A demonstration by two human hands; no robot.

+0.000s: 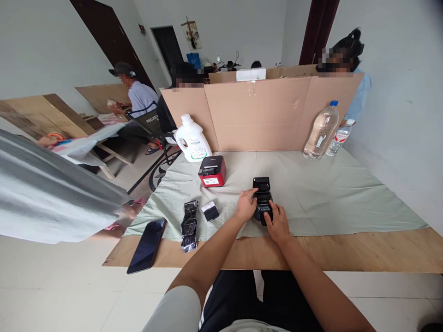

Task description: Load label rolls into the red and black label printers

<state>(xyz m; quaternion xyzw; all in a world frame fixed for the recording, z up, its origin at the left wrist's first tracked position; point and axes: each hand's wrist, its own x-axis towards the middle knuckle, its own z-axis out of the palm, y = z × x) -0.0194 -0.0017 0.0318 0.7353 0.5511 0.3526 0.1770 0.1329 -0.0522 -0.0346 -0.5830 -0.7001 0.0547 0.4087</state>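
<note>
In front of me on the cloth lies a small black device (pixel 262 184) with its lid flipped up, perhaps a portable printer. My left hand (pixel 245 205) holds its left side, fingers bent at the hinge area. Gripping the lower right part is my right hand (pixel 279 223), with its fingers on the body's top. What lies inside the device is too dark to make out. To the left are a crumpled strip of black tape-like material (pixel 189 226) and a small black-and-white piece (pixel 210 211). Behind them stands a red and black box-shaped printer (pixel 212 171).
A phone (pixel 146 245) lies at the table's front left corner. A white jug (pixel 194 140) stands at the back left. Two clear bottles, one large (pixel 321 131) and one small (pixel 340 138), lean near a cardboard partition (pixel 258 115). A person in grey (pixel 58 189) stands at left.
</note>
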